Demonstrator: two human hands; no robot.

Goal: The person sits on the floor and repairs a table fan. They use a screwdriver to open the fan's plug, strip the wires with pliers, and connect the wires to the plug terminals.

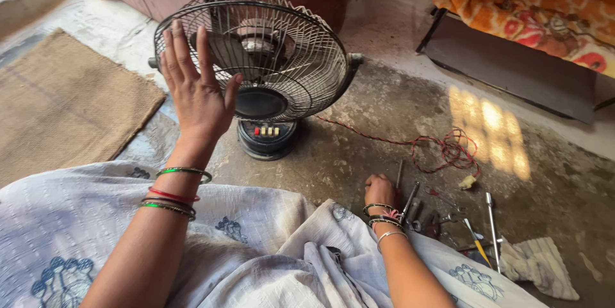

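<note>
A brown woven mat [67,99] lies on the floor at the far left. Next to it the left hand [195,83] is raised with fingers spread and palm open, gripping nothing, held up in front of the left part of the fan's wire cage; whether it touches the wires cannot be told. Coloured bangles [173,192] ring that wrist.

The table fan [256,67] stands on the bare concrete floor [359,148] straight ahead of the person, close beyond the pale printed cloth [243,244] over the lap. Its round cage is of thin, dull, dusty metal wires with a dark round cap at the centre, blades and motor showing behind. Its dark base [267,136] carries a row of small red and yellowish buttons.

From the base a red twisted cord [442,148] runs right across the floor into a loose tangle. Below that, the right hand [380,189] rests on the floor, curled into a loose fist around the handle end of a slim tool [400,173]. Just right of it lie pliers and screwdrivers [477,228] and a crumpled rag [538,266]. A bed with an orange patterned blanket [532,7] fills the upper right.
</note>
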